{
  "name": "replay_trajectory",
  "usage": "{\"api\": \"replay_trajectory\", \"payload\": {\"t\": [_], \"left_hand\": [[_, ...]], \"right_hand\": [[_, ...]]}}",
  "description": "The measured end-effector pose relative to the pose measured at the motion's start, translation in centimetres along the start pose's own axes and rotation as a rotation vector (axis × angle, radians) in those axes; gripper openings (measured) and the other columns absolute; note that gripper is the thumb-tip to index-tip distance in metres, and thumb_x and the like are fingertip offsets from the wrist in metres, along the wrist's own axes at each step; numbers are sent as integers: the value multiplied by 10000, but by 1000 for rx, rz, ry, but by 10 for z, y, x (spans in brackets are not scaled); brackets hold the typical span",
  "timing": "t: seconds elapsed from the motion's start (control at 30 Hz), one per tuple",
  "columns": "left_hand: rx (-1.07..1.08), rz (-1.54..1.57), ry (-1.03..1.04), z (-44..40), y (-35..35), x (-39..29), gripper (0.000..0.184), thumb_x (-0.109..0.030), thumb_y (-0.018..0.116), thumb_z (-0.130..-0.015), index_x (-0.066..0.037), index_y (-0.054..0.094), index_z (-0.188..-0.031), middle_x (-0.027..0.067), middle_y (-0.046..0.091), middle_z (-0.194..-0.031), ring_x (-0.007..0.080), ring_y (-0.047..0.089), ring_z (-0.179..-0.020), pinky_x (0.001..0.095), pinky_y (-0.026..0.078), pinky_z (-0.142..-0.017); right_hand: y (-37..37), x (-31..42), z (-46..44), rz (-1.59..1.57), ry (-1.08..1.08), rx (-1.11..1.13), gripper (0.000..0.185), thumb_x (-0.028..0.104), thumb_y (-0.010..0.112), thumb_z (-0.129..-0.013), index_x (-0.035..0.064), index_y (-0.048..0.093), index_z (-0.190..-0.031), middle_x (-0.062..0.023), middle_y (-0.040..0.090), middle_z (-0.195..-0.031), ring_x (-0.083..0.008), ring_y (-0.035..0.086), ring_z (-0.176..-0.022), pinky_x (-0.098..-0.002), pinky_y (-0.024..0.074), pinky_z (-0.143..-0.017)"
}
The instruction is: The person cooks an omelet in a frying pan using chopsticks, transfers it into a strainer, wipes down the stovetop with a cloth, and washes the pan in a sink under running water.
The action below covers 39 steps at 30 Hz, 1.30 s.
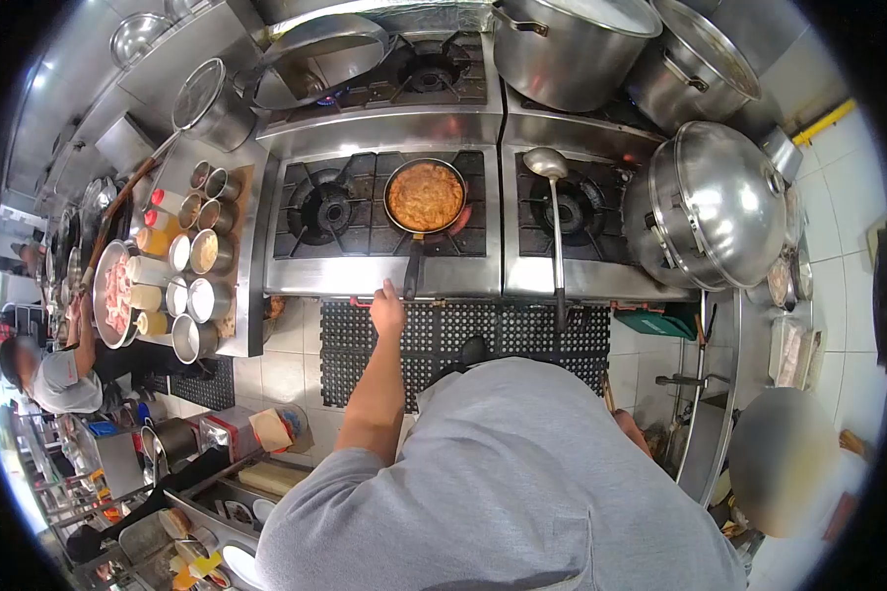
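My left hand (388, 309) is at the stove's front edge, just left of the frying pan's black handle (413, 271). Its fingers look closed, with one digit pointing up; whatever they grip is hidden. The small frying pan (425, 232) sits on a burner, filled with a round, browned, omelette-like food (425, 196). Beside my torso on the right, a bit of skin, seemingly my right hand (630, 430), shows past the grey shirt. Its fingers cannot be made out. A thin wooden stick (609, 392) rises close to it.
A long ladle (559, 227) lies across the right burner. A domed metal pot (724, 207) stands farther right, large stockpots (572, 54) behind. Squeeze bottles (151, 240), metal containers (209, 300) and a bowl of raw meat (115, 295) crowd the left counter. Another person (64, 379) works at far left.
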<state>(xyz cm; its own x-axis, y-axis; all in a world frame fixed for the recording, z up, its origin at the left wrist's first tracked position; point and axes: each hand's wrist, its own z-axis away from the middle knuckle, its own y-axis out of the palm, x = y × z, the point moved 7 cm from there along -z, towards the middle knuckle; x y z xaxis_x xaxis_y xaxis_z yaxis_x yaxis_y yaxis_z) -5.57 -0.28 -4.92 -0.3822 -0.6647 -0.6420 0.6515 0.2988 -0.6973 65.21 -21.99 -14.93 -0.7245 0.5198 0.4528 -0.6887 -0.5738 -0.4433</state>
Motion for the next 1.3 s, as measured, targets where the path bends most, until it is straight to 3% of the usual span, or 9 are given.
{"api": "replay_trajectory", "payload": {"t": [0.1, 0.23, 0.37, 0.43, 0.5, 0.73, 0.9, 1.17, 1.3], "left_hand": [[6, -124, -82, 12, 0, 51, 592, -479, 392, -973, 49, 646, -1056, 311, 640, -1044, 453, 623, -990, 505, 479, -877], [983, -726, 68, 21, 84, 211, 411, -403, 497, -943, -53, 651, -1092, 175, 681, -930, 296, 683, -886, 463, 543, -760], [713, -756, 42, 44, 106, 255, 385, -273, 541, -873, -39, 674, -1149, 207, 605, -1251, 348, 568, -1196, 446, 443, -1015], [1016, -987, 497, 88, 79, 170, 370, -236, 579, -812, -51, 688, -1114, 186, 645, -1188, 346, 632, -1083, 435, 508, -923], [886, -747, 145, 83, 78, 172, 344, -262, 597, -793, -56, 709, -1044, 176, 681, -1092, 361, 657, -987, 441, 531, -859], [587, -48, 877, 113, 69, -54, 485, -444, 508, -899, 8, 683, -872, 223, 667, -851, 392, 643, -840, 470, 498, -771], [856, 172, 708, 192, -1, -229, 336, -347, 549, -937, -55, 606, -1094, 180, 677, -969, 335, 646, -914, 423, 486, -794], [418, 271, 518, 149, 8, -226, 237, -180, 448, -971, 10, 516, -1097, 244, 645, -814, 334, 663, -647, 425, 515, -537], [213, 201, 359, 108, 1, -171, 281, -254, 464, -976, -5, 593, -983, 208, 657, -829, 404, 641, -787, 477, 503, -727]], "right_hand": [[-7, 24, -3, 26, -14, -16, 109, 163, 518, -897, 64, 561, -890, -88, 511, -626, -198, 473, -449, -381, 408, -393], [-16, 58, -6, 57, -31, -49, 126, 176, 501, -922, 60, 551, -920, -78, 504, -636, -181, 459, -458, -367, 401, -402], [-19, 83, -30, 73, -80, -97, 145, 189, 484, -948, 56, 541, -949, -68, 497, -647, -165, 445, -467, -352, 394, -411], [-26, 104, -39, 61, -107, -146, 154, 196, 475, -960, 55, 536, -964, -63, 494, -652, -157, 438, -471, -345, 391, -415], [-35, 130, -35, 30, -142, -217, 163, 202, 466, -973, 53, 531, -979, -59, 491, -657, -149, 432, -475, -338, 388, -419], [-74, 287, 41, -382, -532, -389, 195, 225, 436, -1017, 47, 513, -1031, -41, 478, -675, -121, 408, -490, -313, 376, -435], [-48, 501, 40, -921, -555, -24, 163, 214, 510, -999, 80, 549, -1083, 2, 529, -841, -117, 540, -746, -268, 464, -685], [-3, 612, 8, -997, -650, 171, 260, 243, 475, -1011, 12, 544, -1108, -146, 684, -1056, -213, 640, -935, -344, 496, -871], [-15, 621, -30, -368, -503, 27, 291, 268, 488, -994, 37, 557, -1157, -161, 694, -1010, -242, 674, -909, -377, 527, -796]]}}
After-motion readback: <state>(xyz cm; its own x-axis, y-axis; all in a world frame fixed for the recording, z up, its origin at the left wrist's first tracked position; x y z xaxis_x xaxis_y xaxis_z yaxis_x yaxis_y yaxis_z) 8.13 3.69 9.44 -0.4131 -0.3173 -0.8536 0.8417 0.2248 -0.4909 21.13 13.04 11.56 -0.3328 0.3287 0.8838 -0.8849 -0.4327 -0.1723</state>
